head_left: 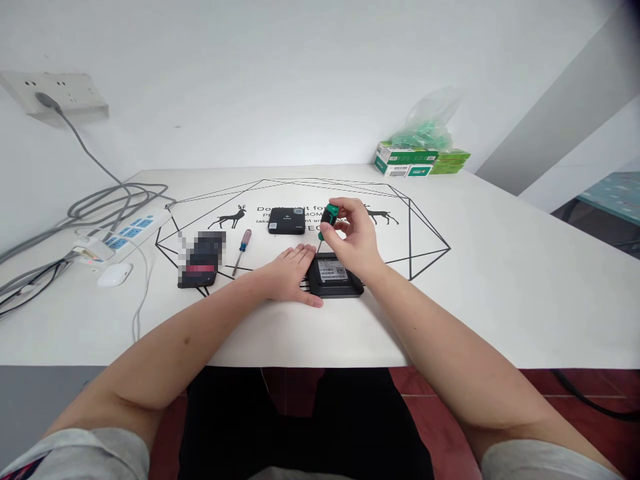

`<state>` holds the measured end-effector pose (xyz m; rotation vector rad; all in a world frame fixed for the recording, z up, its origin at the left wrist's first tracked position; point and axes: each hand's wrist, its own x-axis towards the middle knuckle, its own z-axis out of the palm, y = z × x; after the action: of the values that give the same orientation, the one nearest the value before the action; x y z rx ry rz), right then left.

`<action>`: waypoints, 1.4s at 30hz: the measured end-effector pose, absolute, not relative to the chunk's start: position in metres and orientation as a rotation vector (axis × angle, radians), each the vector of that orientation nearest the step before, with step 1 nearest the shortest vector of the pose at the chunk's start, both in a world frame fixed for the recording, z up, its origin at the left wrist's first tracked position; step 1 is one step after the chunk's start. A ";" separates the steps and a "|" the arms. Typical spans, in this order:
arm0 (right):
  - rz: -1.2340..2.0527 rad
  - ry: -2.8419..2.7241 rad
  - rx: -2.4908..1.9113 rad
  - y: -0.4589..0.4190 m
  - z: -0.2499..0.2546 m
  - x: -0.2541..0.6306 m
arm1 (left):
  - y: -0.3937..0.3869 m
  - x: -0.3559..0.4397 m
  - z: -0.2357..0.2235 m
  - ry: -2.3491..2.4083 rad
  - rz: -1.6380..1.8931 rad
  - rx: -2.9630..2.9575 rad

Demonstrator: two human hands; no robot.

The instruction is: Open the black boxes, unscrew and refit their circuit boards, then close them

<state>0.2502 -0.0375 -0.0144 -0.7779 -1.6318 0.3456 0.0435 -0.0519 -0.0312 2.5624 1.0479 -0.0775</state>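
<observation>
My right hand [355,237] is closed around the green and black handle of a screwdriver [329,216]. The shaft points down to the far left corner of a black square box [336,288], which lies on the table with a printed label facing up. Whether the tip sits in a screw cannot be made out. Fingers stretched out, my left hand [293,275] lies flat against the box's left side. Beyond it rests a second black box [287,221] with small stickers. A red and blue screwdriver [243,251] lies to the left.
A blurred dark phone-like object [203,260] lies at left, near a white earbud case [115,275]. A power strip [133,233] with coiled grey cables [120,193] runs along the left side. Green and white boxes [406,160] under a plastic bag [430,123] stand at the back right.
</observation>
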 end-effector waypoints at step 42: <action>0.405 -1.623 -0.715 -0.035 -0.015 0.253 | -0.053 0.043 -0.029 1.047 -0.083 2.558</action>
<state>0.2533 -0.0349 -0.0151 -0.7154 -1.6228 0.4049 0.0430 -0.0529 -0.0294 2.5577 1.0473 -0.0833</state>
